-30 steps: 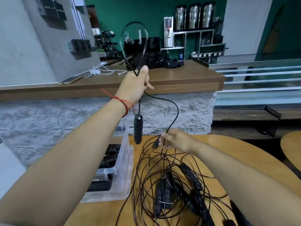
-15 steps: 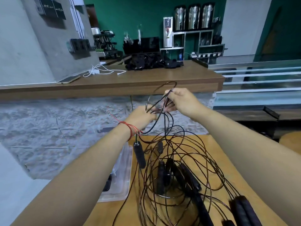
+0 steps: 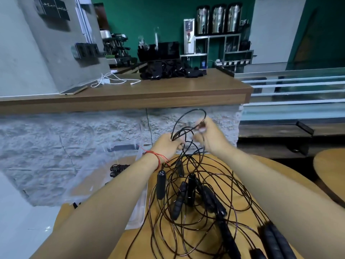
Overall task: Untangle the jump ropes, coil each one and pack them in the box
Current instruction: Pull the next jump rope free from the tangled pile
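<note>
A tangle of thin black jump ropes (image 3: 201,212) with several black handles lies on the round wooden table (image 3: 280,176). My left hand (image 3: 168,144) grips a bunch of cord loops above the table. One black handle (image 3: 161,184) hangs from those loops below my left wrist. My right hand (image 3: 210,136) pinches the same rope, which arcs in a loop (image 3: 188,116) above both hands. A clear plastic box (image 3: 130,157) stands at the table's left edge behind my left forearm, with coiled ropes (image 3: 117,168) inside.
A stone-faced counter with a wooden top (image 3: 149,92) stands behind the table, carrying a phone (image 3: 73,90), a white cable (image 3: 110,81) and dark gear (image 3: 171,71). A second round table (image 3: 330,165) is at the right.
My left hand came down from head height to just above the table. My right hand rose from the pile to meet it, and both now hold cord loops close together.
</note>
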